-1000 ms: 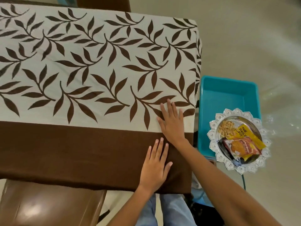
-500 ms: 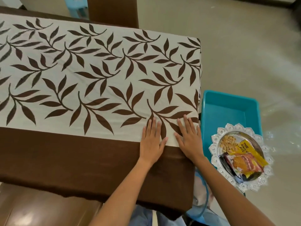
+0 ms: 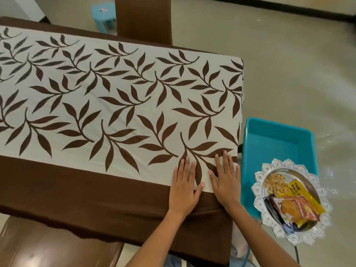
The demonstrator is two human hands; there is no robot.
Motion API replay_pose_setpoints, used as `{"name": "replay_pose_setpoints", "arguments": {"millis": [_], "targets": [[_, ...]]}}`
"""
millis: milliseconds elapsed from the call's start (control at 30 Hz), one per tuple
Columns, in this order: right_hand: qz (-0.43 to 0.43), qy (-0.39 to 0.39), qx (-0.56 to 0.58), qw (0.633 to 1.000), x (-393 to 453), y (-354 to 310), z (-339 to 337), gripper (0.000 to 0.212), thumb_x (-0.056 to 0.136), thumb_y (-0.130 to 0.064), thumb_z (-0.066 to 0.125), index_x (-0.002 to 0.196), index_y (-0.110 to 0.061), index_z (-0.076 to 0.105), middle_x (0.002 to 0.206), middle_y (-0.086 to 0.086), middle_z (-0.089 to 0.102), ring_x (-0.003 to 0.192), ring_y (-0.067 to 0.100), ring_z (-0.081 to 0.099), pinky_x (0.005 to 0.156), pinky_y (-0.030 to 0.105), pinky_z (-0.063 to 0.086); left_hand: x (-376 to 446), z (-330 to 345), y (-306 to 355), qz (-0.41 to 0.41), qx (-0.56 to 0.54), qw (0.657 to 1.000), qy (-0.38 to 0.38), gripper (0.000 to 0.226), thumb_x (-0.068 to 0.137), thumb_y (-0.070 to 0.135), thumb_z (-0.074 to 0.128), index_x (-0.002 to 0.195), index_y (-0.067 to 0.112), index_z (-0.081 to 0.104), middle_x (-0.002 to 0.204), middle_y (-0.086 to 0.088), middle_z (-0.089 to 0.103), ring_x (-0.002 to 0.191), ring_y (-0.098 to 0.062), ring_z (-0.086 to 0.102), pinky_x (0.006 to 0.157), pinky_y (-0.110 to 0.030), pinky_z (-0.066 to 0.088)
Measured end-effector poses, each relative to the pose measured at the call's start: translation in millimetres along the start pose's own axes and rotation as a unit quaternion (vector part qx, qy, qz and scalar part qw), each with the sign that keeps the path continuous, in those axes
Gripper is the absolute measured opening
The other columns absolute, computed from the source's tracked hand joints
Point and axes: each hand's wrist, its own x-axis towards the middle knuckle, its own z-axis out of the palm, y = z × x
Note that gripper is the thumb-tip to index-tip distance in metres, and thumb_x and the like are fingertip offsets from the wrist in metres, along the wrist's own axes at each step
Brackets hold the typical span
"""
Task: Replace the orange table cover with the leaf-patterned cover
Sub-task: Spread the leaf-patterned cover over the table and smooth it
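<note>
While left hand (image 3: pixel 182 186) and right hand (image 3: pixel 227 181) press flat on leaf-patterned cover (image 3: pixel 119 105), packet (image 3: pixel 300 195) reads "THE DAILY NUT"

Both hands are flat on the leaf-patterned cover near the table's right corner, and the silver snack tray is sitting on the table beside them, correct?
Not quite. The left hand and right hand do lie flat on the leaf-patterned cover near that corner, but the silver snack tray is off the table, resting on the edge of the teal tub beside it, as the head view shows.
</note>
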Motion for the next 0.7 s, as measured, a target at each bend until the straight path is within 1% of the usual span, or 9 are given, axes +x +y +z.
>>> {"name": "replay_pose_setpoints", "arguments": {"millis": [167, 267, 367, 433, 467, 533, 600, 633, 700], "targets": [[-0.001, 0.002, 0.013, 1.000, -6, 7, -2, 0.063, 0.094, -0.052, 0.024, 0.150, -0.024, 0.015, 0.159, 0.001, 0.003, 0.146, 0.017, -0.001, 0.116, 0.050, 0.012, -5, 1, 7, 0.003, -0.009, 1.000, -0.002, 0.071, 0.098, 0.054, 0.029, 0.152, 0.011, 0.011, 0.160, -0.010, 0.001, 0.147, -0.023, 0.002, 0.116, -0.041, 0.009], [0.016, 0.004, -0.020, 1.000, -8, 11, -1, 0.064, 0.093, -0.054, 0.020, 0.150, -0.024, 0.015, 0.158, 0.004, 0.006, 0.146, 0.021, 0.002, 0.115, 0.053, 0.011, -4, 0, 11, 0.006, -0.025, 1.000, -0.013, 0.069, 0.099, 0.053, 0.027, 0.153, 0.013, 0.008, 0.160, -0.009, -0.001, 0.147, -0.022, -0.002, 0.116, -0.040, 0.004], [0.066, 0.022, -0.047, 0.996, -11, -2, 1, 0.063, 0.095, -0.050, 0.021, 0.146, -0.014, 0.026, 0.156, 0.011, 0.015, 0.143, 0.028, 0.013, 0.109, 0.060, 0.012, -2, -14, 9, 0.026, -0.107, 0.994, -0.018, 0.064, 0.101, 0.048, 0.026, 0.153, 0.021, 0.002, 0.159, 0.002, -0.015, 0.145, -0.013, -0.014, 0.117, -0.035, -0.007], [0.077, 0.000, -0.048, 0.996, -13, -29, 1, 0.060, 0.097, -0.047, 0.022, 0.146, -0.014, 0.028, 0.157, 0.010, 0.013, 0.143, 0.027, 0.012, 0.109, 0.060, 0.012, -5, -29, -6, 0.010, -0.147, 0.989, -0.016, 0.059, 0.102, 0.044, 0.026, 0.152, 0.025, 0.001, 0.157, 0.007, -0.016, 0.143, -0.007, -0.019, 0.115, -0.031, -0.014], [0.079, -0.029, -0.056, 0.995, -17, -43, 1, 0.062, 0.094, -0.048, 0.019, 0.147, -0.017, 0.025, 0.157, 0.008, 0.009, 0.144, 0.025, 0.009, 0.110, 0.057, 0.012, -9, -34, -17, -0.007, -0.136, 0.991, 0.002, 0.058, 0.102, 0.043, 0.025, 0.153, 0.025, 0.003, 0.158, 0.005, -0.012, 0.144, -0.008, -0.017, 0.116, -0.032, -0.012], [0.059, -0.061, -0.065, 0.994, -27, -69, 6, 0.068, 0.089, -0.052, 0.013, 0.149, -0.022, 0.019, 0.158, 0.007, 0.006, 0.144, 0.024, 0.006, 0.111, 0.055, 0.013, -25, -37, -51, -0.071, -0.063, 0.995, 0.036, 0.057, 0.102, 0.045, 0.020, 0.153, 0.021, 0.010, 0.160, -0.001, 0.001, 0.146, -0.014, -0.007, 0.116, -0.036, -0.003], [0.025, -0.062, -0.043, 0.997, -41, -81, 13, 0.069, 0.087, -0.053, 0.020, 0.148, -0.020, 0.024, 0.157, 0.009, 0.014, 0.143, 0.027, 0.012, 0.108, 0.058, 0.017, -45, -40, -82, -0.150, 0.010, 0.988, 0.044, 0.060, 0.102, 0.049, 0.013, 0.153, 0.018, 0.013, 0.159, -0.006, 0.010, 0.147, -0.021, 0.005, 0.117, -0.039, 0.007], [0.015, -0.054, -0.038, 0.998, -45, -81, 18, 0.068, 0.087, -0.052, 0.027, 0.146, -0.018, 0.029, 0.155, 0.010, 0.020, 0.141, 0.029, 0.017, 0.107, 0.059, 0.018, -54, -40, -94, -0.169, 0.031, 0.984, 0.039, 0.061, 0.101, 0.051, 0.012, 0.153, 0.018, 0.012, 0.159, -0.007, 0.011, 0.146, -0.023, 0.008, 0.118, -0.041, 0.011], [0.008, -0.045, -0.044, 0.998, -51, -77, 23, 0.067, 0.086, -0.050, 0.033, 0.145, -0.017, 0.033, 0.153, 0.011, 0.025, 0.140, 0.030, 0.022, 0.108, 0.058, 0.017, -68, -40, -105, -0.161, 0.047, 0.986, 0.018, 0.063, 0.101, 0.053, 0.012, 0.153, 0.019, 0.006, 0.160, -0.008, 0.008, 0.146, -0.026, 0.010, 0.117, -0.044, 0.017]]}}
